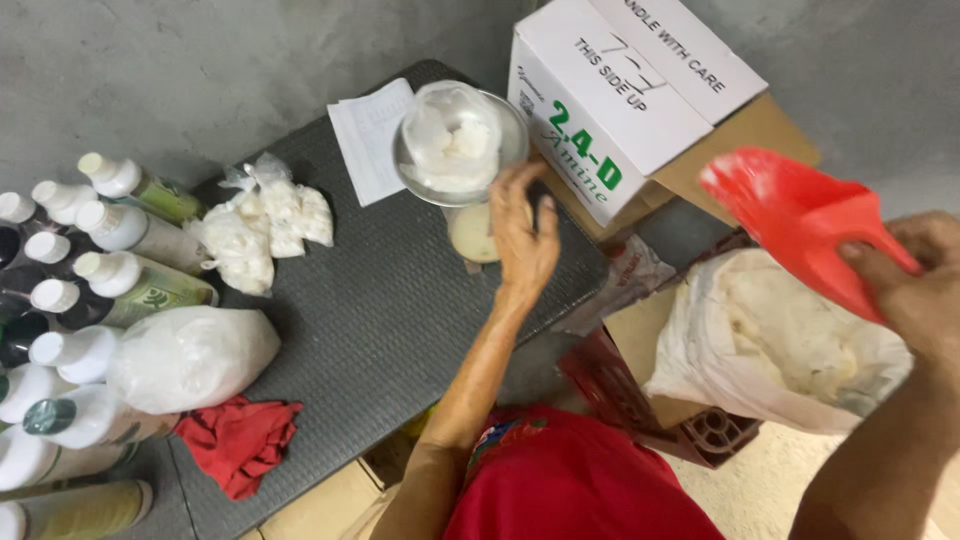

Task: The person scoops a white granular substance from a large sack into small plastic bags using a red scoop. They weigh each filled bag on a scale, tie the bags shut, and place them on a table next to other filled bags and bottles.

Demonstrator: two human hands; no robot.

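Steadying the scale (478,232) under the bag-lined metal bowl (458,142), the left hand (522,230) rests unclenched; the right hand (915,290), clenched on the red scoop (795,215), should tip slowly

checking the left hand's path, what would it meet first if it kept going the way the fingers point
The left hand points up the table toward the metal bowl holding a white bag; the fingertips look already at the bowl's rim, though depth is unclear.
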